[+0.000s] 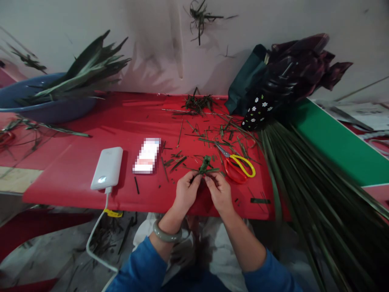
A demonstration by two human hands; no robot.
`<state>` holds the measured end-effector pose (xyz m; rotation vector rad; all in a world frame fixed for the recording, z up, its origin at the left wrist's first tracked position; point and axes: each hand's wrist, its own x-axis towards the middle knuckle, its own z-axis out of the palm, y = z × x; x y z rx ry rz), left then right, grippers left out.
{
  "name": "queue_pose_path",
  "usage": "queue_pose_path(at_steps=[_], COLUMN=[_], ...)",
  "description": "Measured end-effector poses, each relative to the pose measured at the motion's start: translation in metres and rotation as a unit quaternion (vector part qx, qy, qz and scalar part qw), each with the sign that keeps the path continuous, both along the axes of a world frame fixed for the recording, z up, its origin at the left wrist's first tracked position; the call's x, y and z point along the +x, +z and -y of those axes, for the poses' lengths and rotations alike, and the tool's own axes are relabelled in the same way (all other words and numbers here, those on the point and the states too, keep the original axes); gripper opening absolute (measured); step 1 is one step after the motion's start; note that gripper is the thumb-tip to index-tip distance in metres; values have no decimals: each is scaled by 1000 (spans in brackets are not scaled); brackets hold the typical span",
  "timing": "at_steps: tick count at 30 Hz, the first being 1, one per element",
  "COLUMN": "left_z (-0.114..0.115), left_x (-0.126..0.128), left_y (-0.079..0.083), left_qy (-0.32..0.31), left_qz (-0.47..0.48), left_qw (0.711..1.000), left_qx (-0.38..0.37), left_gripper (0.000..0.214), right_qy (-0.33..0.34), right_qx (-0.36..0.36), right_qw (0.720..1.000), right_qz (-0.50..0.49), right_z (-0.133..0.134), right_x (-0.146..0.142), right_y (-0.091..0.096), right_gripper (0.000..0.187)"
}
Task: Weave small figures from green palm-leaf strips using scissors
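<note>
Between my fingertips is a small woven leaf figure (205, 163), green and knotted, with a strip sticking out to the right. My left hand (186, 189) pinches its lower left side, thumb against fingers. From the other side my right hand (219, 190) pinches it near the base. The figure's underside is hidden by my fingers. Just right of my right hand lie scissors (240, 167) with one red and one yellow handle, their blades pointing up and left. Cut leaf scraps (178, 163) are scattered on the red tabletop (73, 174) around my hands.
A white power bank (107, 168) with a cable and a phone (147, 155) lie to the left. Behind them stands a blue basin (57, 113) holding leaves. Long green leaf strips (316, 202) hang over the right edge, below a dark bag (246, 81). A leaf pile (198, 103) lies at the back.
</note>
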<state>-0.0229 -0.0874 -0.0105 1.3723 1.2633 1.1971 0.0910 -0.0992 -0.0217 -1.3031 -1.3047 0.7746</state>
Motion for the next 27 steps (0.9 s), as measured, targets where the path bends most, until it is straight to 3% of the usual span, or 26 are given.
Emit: queue_pose_path(at_steps=[7,15,27], left_z=[0,1,3], left_x=[-1,3,3], left_y=[-1,5,4], left_qy=[6,-45,-71], left_qz=[-2,-24,-12], left_qw=[1000,999,997], left_qx=[1,-3,-7], left_gripper=[17,15,19], right_qy=[47,7,21], right_qx=[-26,-21,-3], right_qw=[999,999,1000], right_qz=[-6,34,-4], right_z=[-1,0,1], right_x=[0,3,3], right_y=[-3,-3,1], right_gripper=[19,20,16])
